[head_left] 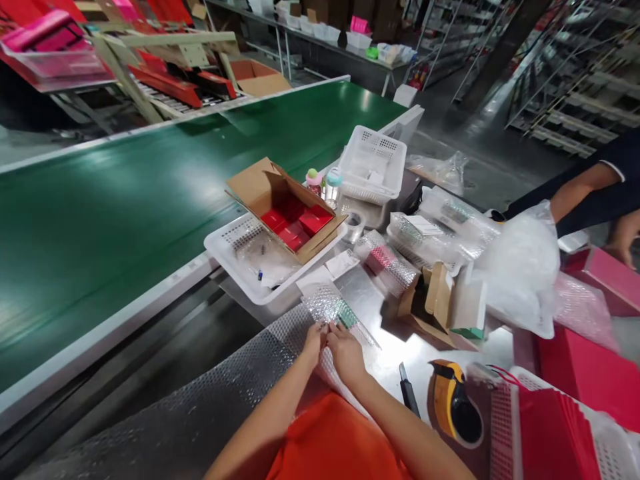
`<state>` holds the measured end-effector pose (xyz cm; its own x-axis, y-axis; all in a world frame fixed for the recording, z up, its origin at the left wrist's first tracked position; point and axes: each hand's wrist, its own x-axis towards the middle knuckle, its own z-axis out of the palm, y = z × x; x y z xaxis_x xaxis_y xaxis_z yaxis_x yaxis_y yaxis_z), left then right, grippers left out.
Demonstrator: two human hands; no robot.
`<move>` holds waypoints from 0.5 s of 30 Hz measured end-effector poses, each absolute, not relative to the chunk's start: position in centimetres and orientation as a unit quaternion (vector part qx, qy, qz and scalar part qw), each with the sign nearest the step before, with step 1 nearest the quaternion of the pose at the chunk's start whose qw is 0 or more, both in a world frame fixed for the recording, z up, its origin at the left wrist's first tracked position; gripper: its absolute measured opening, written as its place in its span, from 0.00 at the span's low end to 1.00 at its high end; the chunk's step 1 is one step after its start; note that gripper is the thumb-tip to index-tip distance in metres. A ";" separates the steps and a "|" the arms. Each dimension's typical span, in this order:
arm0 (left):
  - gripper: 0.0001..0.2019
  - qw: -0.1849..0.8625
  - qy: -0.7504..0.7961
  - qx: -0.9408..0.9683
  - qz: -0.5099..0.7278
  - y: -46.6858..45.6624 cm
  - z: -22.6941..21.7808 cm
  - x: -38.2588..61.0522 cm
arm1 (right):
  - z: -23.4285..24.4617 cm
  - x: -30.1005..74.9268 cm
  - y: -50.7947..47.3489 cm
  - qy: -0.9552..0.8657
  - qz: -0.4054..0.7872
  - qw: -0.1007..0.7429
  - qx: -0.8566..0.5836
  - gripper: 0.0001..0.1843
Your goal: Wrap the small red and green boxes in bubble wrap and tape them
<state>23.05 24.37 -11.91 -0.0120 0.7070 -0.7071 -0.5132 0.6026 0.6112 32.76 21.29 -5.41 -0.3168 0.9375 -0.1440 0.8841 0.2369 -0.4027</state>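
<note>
My left hand (pixel 313 343) and my right hand (pixel 346 351) are close together at the near edge of the metal table. Both have their fingers closed on bubble wrap (pixel 320 301), next to a thin item with a green patch (pixel 346 313) that shows through the film. What exactly lies under my fingertips is hidden. A long sheet of bubble wrap (pixel 240 383) trails off to the left. To the right of my right forearm lies a black utility knife (pixel 409 392), beside a yellow and black tape dispenser (pixel 453 403).
Ahead, an open cardboard box (pixel 255 183) with red boxes rests on a white basket (pixel 233 293). The green conveyor belt (pixel 165 173) runs along the left. Wrapped packages (pixel 393 270) and an open carton (pixel 425 313) crowd the right, where another person's arm (pixel 583 190) reaches in.
</note>
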 end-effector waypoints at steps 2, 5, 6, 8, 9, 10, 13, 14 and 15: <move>0.18 0.707 0.558 0.069 0.428 24.2 -12.2 22.7 | -5.6 33.0 21.2 -0.780 0.198 0.028 -0.593 0.16; 0.24 0.729 0.546 0.042 0.411 23.7 -12.5 22.1 | -5.7 33.0 21.2 -0.792 0.175 -0.011 -0.585 0.17; 0.27 0.738 0.533 0.042 0.412 23.6 -12.5 21.9 | -5.9 32.8 21.1 -0.798 0.169 -0.018 -0.579 0.18; 0.31 0.739 0.510 0.063 0.434 23.2 -12.6 21.6 | -6.4 32.2 20.8 -0.804 0.152 -0.032 -0.574 0.19; 0.30 0.732 0.505 0.079 0.450 23.1 -12.7 21.5 | -6.8 31.8 20.5 -0.805 0.141 -0.037 -0.575 0.21; 0.28 0.720 0.506 0.095 0.465 23.0 -12.8 21.5 | -7.2 31.4 20.2 -0.806 0.127 -0.038 -0.577 0.22; 0.24 0.689 0.527 0.120 0.483 23.1 -13.3 21.7 | -8.2 30.4 19.3 -0.807 0.086 -0.020 -0.584 0.26; 0.23 0.683 0.534 0.125 0.483 23.2 -13.5 21.9 | -8.3 30.3 19.1 -0.807 0.081 -0.008 -0.585 0.26; 0.22 0.677 0.541 0.128 0.483 23.4 -13.8 22.1 | -8.3 30.4 19.0 -0.808 0.084 0.007 -0.584 0.26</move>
<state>22.10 23.38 -13.79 -0.0510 0.7915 -0.6090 -0.5151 0.5015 0.6950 30.38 18.97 -8.32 -0.3185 0.9440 -0.0866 0.9415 0.3044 -0.1447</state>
